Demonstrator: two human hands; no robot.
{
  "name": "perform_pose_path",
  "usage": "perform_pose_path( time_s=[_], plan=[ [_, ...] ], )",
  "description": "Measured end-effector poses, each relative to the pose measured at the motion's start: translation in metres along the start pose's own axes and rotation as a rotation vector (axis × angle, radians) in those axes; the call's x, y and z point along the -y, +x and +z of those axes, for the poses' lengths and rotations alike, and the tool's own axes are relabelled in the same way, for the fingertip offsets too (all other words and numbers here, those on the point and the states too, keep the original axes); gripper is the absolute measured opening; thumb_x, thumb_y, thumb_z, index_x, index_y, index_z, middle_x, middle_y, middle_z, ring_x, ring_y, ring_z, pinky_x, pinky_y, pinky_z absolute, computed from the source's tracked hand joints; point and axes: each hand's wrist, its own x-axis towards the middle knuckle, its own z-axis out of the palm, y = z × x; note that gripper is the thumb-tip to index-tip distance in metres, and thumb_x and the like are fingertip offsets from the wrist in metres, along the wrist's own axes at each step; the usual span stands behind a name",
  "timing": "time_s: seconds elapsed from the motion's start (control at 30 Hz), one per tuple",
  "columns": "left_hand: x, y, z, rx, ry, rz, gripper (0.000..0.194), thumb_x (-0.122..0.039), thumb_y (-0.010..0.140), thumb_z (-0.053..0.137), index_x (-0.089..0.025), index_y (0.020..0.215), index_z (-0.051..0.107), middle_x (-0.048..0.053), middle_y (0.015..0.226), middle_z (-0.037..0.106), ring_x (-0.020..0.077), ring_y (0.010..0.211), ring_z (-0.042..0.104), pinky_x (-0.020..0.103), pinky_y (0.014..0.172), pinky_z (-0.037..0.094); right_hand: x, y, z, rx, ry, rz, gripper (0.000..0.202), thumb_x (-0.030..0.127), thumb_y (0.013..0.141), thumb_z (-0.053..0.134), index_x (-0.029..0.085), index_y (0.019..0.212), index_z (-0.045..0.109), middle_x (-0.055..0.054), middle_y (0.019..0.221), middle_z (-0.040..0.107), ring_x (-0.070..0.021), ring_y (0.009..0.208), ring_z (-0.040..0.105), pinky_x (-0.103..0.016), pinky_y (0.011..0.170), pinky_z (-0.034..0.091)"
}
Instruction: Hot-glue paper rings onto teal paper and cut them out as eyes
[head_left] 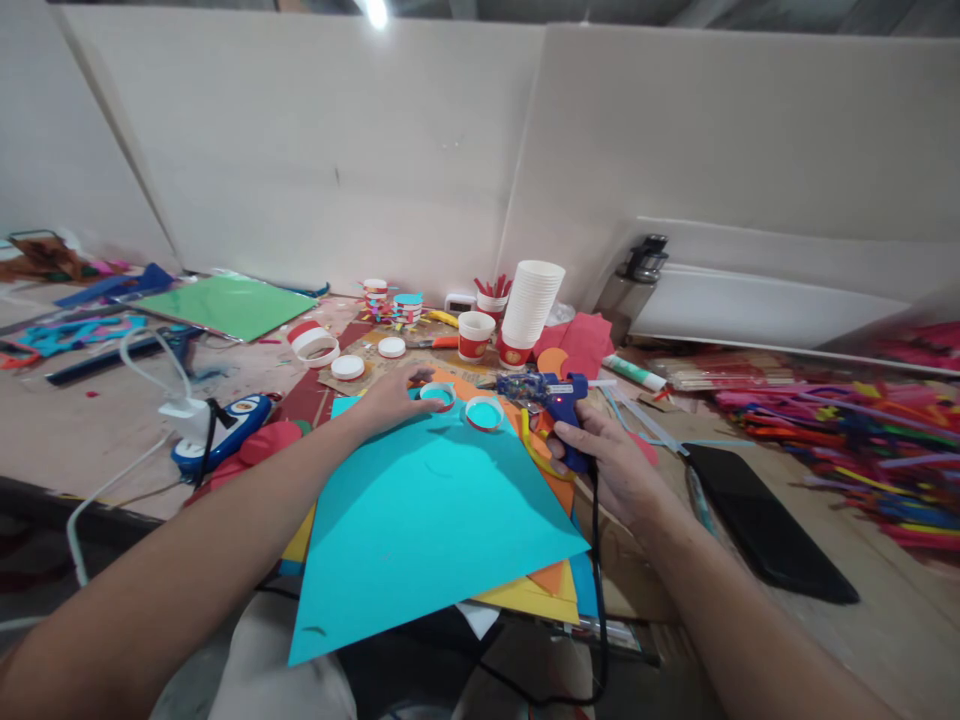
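Observation:
My right hand [604,455] is wrapped round the grip of a blue hot glue gun [568,400], whose nozzle points left. A black cord hangs down from its handle. My left hand [397,400] has its thumb and fingers closed on a small white and red paper cup ring [439,397] at the far edge of a turquoise paper sheet [427,510]. Just right of it, a second paper cup ring [485,413] stands on the same sheet, near the glue gun's tip. Turquoise shows through both rings. Orange and yellow sheets lie beneath the turquoise one.
Behind are stacked white paper cups [533,305], a red and white cup [475,335] and white lids [347,367]. A black phone [769,520] and colourful pipe cleaners [847,440] lie right. On the left are a blue power strip [221,435] and green paper [232,305].

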Motion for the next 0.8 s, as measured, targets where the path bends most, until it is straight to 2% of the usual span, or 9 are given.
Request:
perform_pose_path(
  time_s=[0.33, 0.5, 0.7, 0.8],
  plan=[
    [0.004, 0.002, 0.0021, 0.02, 0.081, 0.031, 0.059, -0.049, 0.075, 0.074, -0.019, 0.125, 0.064, 0.009, 0.13, 0.067, 0.0298, 0.118, 0.063, 0.043, 0.101, 0.051, 0.0019, -0.0008, 0.0018, -0.016, -0.011, -0.011, 0.042, 0.035, 0.066, 0.083, 0.022, 0.088, 0.051, 0.004, 0.063, 0.056, -0.0096, 0.056, 0.05, -0.02, 0.047, 0.034],
    [0.0066, 0.0039, 0.0027, 0.039, 0.174, 0.063, 0.064, -0.05, 0.072, 0.077, -0.015, 0.124, 0.064, 0.013, 0.13, 0.066, 0.0317, 0.122, 0.06, 0.045, 0.106, 0.047, 0.0031, -0.0026, 0.0029, -0.024, -0.034, -0.016, 0.04, 0.036, 0.066, 0.083, 0.022, 0.087, 0.051, 0.004, 0.064, 0.057, -0.0093, 0.056, 0.05, -0.02, 0.049, 0.037],
    [0.008, 0.001, 0.0035, -0.029, 0.072, 0.066, 0.081, -0.045, 0.071, 0.08, -0.019, 0.141, 0.051, 0.012, 0.142, 0.058, 0.0282, 0.121, 0.061, 0.042, 0.104, 0.05, 0.003, -0.0029, 0.0038, -0.032, -0.019, -0.008, 0.042, 0.035, 0.065, 0.084, 0.022, 0.087, 0.05, 0.004, 0.064, 0.057, -0.0092, 0.056, 0.05, -0.02, 0.048, 0.036],
    [0.0083, 0.0019, 0.0044, -0.013, 0.083, 0.085, 0.075, -0.046, 0.07, 0.08, -0.017, 0.136, 0.056, 0.012, 0.142, 0.058, 0.0287, 0.125, 0.058, 0.041, 0.107, 0.047, 0.0022, -0.0023, 0.003, -0.027, -0.014, -0.007, 0.043, 0.036, 0.064, 0.084, 0.022, 0.087, 0.05, 0.005, 0.064, 0.057, -0.009, 0.056, 0.05, -0.019, 0.048, 0.037]
  ],
)
